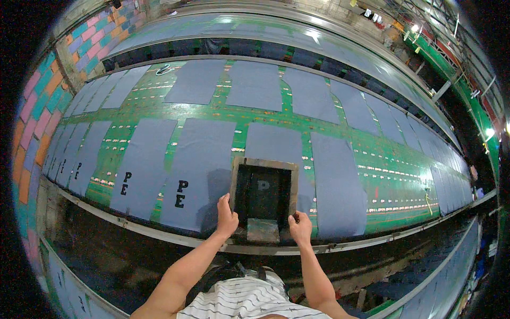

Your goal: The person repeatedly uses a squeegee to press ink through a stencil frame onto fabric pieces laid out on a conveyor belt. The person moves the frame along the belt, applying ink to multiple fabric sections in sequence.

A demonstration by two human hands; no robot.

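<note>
A screen printing frame (265, 162) with worn grey edges and a dark mesh lies over a blue-grey fabric panel (273, 139) on the long green table. A pale letter shape shows in its mesh. My left hand (227, 218) grips the frame's left side near its lower corner. On the opposite side, my right hand (300, 225) is closed round the right edge. A flat greyish piece (263, 230) rests across the near end of the frame, between my hands. Just left, another fabric panel (199, 154) bears black printed letters.
More fabric panels (340, 186) lie in two rows along the green table (393, 186); several on the left carry black print. A metal rail (366, 242) runs along the near edge. Beyond stands another long table (212, 26). A painted brick wall (40, 111) borders the left.
</note>
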